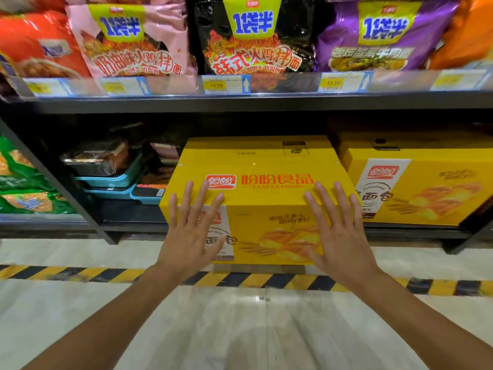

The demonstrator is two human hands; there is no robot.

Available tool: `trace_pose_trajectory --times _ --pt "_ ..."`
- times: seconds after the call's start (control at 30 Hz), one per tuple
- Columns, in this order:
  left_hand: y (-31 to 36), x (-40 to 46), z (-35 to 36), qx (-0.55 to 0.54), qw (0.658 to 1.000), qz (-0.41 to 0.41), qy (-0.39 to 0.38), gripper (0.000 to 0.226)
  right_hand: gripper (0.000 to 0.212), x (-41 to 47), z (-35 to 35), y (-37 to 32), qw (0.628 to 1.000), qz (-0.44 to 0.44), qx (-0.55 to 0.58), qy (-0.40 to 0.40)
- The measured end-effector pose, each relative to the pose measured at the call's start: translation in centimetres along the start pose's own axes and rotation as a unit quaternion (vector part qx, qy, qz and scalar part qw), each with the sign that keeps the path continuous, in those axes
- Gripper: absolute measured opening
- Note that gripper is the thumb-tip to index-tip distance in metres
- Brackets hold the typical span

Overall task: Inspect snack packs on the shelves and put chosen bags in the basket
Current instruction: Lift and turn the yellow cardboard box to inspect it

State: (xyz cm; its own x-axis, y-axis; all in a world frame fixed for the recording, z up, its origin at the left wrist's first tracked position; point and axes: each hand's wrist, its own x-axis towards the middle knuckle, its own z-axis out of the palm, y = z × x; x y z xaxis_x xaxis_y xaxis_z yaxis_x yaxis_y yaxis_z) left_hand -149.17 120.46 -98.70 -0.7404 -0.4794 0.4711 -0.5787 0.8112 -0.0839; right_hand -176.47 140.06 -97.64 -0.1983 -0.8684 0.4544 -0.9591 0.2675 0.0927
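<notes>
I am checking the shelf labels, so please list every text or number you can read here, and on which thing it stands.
"PANPAN FOODS", "盼盼食品": top of the yellow cardboard box under both hands.
"1袋半": pink noodle bag, black noodle bag, purple noodle bag.
"13.90": yellow price tag below the black bag.
"12.50": yellow price tag below the purple bag.
Other price tags and small print: too blurred.

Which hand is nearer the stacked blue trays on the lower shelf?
Left. The left hand lies spread on the near yellow box, just right of the blue trays. The right hand is on the box's far side.
</notes>
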Motion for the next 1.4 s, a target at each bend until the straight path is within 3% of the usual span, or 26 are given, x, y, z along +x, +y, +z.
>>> trace_pose_trajectory --times 0.3,0.6,1.1,1.33,1.4 --pt "-2.2 6.3 2.4 -0.002 0.998 0.016 -0.062 0.117 0.126 5.7 2.5 2.4 0.999 0.012 -0.003 -0.040" --pt "-3.2 10.3 4.3 -0.005 0.996 0.006 -0.085 0.128 0.132 9.7 3.9 4.0 0.995 0.025 -0.005 -0.097" --pt "-4.4 12.4 5.2 -0.005 0.994 0.005 -0.109 0.139 0.137 11.7 5.2 4.3 0.993 0.037 0.002 -0.111" --pt "-2.5 13.8 1.0 0.052 0.956 -0.057 -0.285 0.128 0.131 13.3 1.2 4.2 0.961 0.033 -0.024 -0.272" --pt "-1.2 13.2 -0.7 0.029 0.953 -0.069 -0.295 0.121 0.122 13.6 -0.9 4.6 0.950 0.037 0.024 -0.310"
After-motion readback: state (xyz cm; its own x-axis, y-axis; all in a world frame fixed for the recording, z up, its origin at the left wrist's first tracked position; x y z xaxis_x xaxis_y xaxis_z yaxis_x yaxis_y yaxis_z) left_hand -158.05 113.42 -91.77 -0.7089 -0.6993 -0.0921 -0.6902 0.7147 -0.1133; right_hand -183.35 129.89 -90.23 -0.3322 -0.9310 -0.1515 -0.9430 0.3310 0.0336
